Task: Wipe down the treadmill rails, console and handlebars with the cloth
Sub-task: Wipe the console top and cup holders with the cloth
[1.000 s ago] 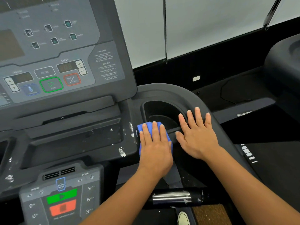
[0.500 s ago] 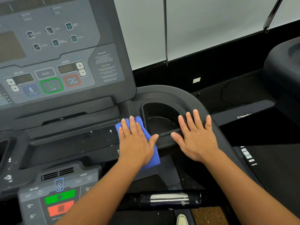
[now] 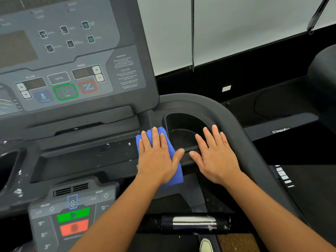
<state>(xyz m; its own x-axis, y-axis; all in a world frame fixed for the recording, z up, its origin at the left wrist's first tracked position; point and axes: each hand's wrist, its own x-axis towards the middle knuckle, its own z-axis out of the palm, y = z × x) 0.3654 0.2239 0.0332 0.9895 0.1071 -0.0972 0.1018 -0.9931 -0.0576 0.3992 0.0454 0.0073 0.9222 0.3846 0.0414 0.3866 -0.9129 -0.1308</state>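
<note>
At the bottom edge, a handlebar [image 3: 194, 223] with a metal sensor strip is seen, with a lower keypad [image 3: 72, 217] to its left. Further up, the blue cloth [image 3: 177, 174] is pressed flat onto the console ledge [image 3: 87, 157] by the left hand [image 3: 158, 159], fingers straight, not gripping. The right hand [image 3: 216, 159] is laid flat just beside it, across the cup holder [image 3: 183, 122] rim, fingers spread and released. The console panel [image 3: 72, 70] is seen beyond.

Blue cloth [image 3: 179, 174] soft, matt; console tray [image 3: 87, 160] matt black plastic (white-flecked); handlebar sensor [image 3: 194, 222] shiny metal.
</note>
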